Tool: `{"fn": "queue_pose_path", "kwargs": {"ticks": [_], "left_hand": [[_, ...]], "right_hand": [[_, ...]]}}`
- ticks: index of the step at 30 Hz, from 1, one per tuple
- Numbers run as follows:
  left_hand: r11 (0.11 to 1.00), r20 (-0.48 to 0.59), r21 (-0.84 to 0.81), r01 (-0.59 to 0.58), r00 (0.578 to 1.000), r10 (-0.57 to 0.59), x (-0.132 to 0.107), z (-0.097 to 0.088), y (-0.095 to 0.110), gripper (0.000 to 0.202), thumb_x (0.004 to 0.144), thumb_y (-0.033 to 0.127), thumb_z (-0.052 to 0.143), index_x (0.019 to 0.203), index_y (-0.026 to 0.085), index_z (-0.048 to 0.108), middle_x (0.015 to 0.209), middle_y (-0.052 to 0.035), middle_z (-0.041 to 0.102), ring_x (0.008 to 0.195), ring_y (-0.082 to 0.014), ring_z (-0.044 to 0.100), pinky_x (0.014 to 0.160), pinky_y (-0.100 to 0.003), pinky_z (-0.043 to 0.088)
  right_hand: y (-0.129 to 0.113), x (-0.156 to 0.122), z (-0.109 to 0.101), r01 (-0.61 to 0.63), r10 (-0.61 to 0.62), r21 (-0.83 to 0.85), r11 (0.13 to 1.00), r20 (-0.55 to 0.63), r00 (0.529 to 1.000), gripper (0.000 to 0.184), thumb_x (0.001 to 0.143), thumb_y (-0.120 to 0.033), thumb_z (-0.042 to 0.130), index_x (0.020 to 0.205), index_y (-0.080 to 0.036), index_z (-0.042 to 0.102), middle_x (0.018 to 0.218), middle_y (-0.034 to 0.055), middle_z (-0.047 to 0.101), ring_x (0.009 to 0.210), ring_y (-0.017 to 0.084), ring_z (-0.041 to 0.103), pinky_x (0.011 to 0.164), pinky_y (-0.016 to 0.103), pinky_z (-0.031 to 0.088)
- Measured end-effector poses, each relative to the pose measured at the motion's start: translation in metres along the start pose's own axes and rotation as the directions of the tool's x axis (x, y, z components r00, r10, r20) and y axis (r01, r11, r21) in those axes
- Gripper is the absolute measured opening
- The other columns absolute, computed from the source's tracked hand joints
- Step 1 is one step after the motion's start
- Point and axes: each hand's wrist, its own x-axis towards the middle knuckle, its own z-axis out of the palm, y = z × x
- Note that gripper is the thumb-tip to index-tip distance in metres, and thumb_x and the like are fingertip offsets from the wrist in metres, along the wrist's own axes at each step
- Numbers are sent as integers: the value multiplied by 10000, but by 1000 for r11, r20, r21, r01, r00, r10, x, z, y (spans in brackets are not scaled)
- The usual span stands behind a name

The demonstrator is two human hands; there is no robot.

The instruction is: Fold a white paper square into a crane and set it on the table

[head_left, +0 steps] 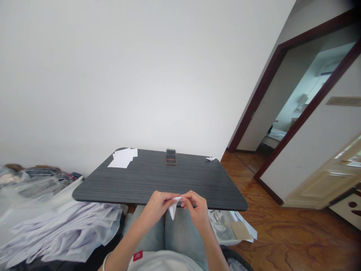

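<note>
Both hands meet just in front of the dark table's near edge (158,197), above my lap. My left hand (158,205) and my right hand (196,207) each pinch a small white folded paper (173,209) that tapers to a point hanging downward between them. The fingers of both hands are closed on its upper folds. A stack of white paper sheets (122,158) lies at the table's far left, a phone (170,156) stands at the far middle, and a small folded paper piece (210,159) rests at the far right corner.
A pile of pale clothes and plastic (56,229) lies on the left. A tray with crumpled papers and cardboard (229,227) sits on the wooden floor under the table's right side. An open doorway (296,109) is at the right.
</note>
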Motion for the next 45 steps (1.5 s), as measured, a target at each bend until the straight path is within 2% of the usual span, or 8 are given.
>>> {"fn": "queue_pose_path", "kwargs": {"ticks": [13, 17, 20, 24, 31, 35, 40, 45], "left_hand": [[998, -47, 49, 49, 998, -47, 3, 5, 0, 270, 766, 218, 485, 969, 225, 664, 827, -18, 715, 666, -159, 630, 609, -210, 438], [994, -61, 84, 70, 996, -64, 3, 8, -1, 264, 771, 220, 479, 950, 219, 673, 847, -34, 712, 698, -176, 638, 620, -222, 440], [993, -55, 97, 66, 997, -61, 3, 9, 0, 268, 773, 222, 480, 967, 234, 665, 854, -29, 711, 705, -177, 638, 618, -221, 437], [997, -62, 60, 55, 997, -52, 2, 8, 2, 249, 778, 277, 486, 924, 217, 680, 814, -17, 714, 670, -159, 624, 612, -205, 427], [995, -77, 78, 54, 996, -48, 1, 7, 1, 296, 805, 343, 449, 790, 188, 699, 659, 7, 694, 543, -118, 557, 505, -176, 355], [996, -90, 83, 43, 995, -36, 2, 6, 0, 273, 807, 311, 452, 789, 194, 698, 684, 9, 698, 553, -117, 569, 525, -176, 365], [994, -73, 105, 14, 997, -6, 2, 6, 3, 258, 811, 282, 447, 843, 202, 690, 692, 5, 700, 558, -119, 592, 557, -183, 404], [999, -86, -43, 6, 996, -10, 3, 9, 1, 262, 786, 163, 436, 921, 183, 658, 870, -13, 700, 755, -141, 638, 673, -204, 477]], "right_hand": [[-1, -2, 6, -35, 34, -12, 999, -33, 999, 138, 795, -226, 495, 726, -173, 602, 644, 10, 569, 555, 124, 548, 512, 223, 457], [-2, -3, 8, -14, 9, -82, 997, -69, 998, 74, 746, -239, 572, 719, -178, 605, 648, 5, 566, 573, 129, 544, 529, 224, 454], [-3, -2, 9, -25, 14, -116, 993, -94, 995, 127, 777, -240, 527, 696, -176, 601, 643, 11, 566, 565, 128, 539, 521, 223, 447], [-2, -2, 7, -53, 47, -70, 996, -90, 995, 157, 791, -253, 498, 707, -175, 606, 613, 6, 572, 535, 126, 545, 500, 221, 451], [0, -1, 7, -116, 120, 88, 989, -36, 992, 175, 790, -282, 503, 708, -164, 603, 582, 7, 569, 500, 118, 543, 462, 210, 458], [-1, -1, 8, -130, 134, 140, 981, -16, 991, 192, 793, -297, 492, 746, -158, 617, 599, 14, 581, 499, 118, 546, 455, 209, 452], [-3, -1, 8, -106, 105, 2, 994, -82, 991, 123, 748, -256, 556, 682, -169, 613, 539, -15, 539, 484, 116, 507, 474, 217, 422], [-9, -1, 6, -9, 5, -29, 1000, -138, 990, 167, 774, -224, 507, 641, -172, 594, 570, -11, 525, 495, 112, 489, 473, 218, 394]]}}
